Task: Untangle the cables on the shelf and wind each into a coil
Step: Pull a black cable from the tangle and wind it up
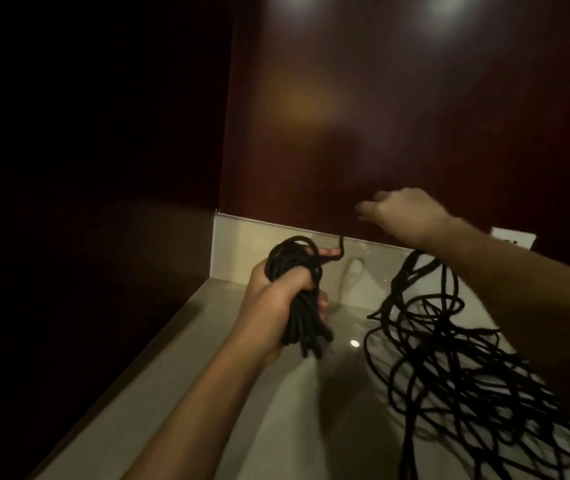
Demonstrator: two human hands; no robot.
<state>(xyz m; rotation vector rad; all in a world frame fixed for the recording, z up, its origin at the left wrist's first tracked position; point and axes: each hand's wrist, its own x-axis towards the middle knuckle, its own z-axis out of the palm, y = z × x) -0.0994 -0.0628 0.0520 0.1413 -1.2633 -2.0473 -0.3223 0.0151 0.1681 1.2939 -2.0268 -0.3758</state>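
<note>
My left hand (278, 292) is closed around a bundle of black cable loops (297, 271), a partly wound coil held upright above the pale shelf top (276, 410). One strand rises from the top of that coil toward my right hand (401, 213), which is raised and blurred against the dark wall. Its fingers look pinched, but I cannot make out the strand inside them. A loose tangle of black cable (467, 368) lies spread on the shelf to the right, below my right forearm.
A dark red-brown wall panel (380, 116) rises behind the shelf, and a dark side panel closes off the left. A white wall socket (513, 239) sits low on the wall at the right. The light is dim.
</note>
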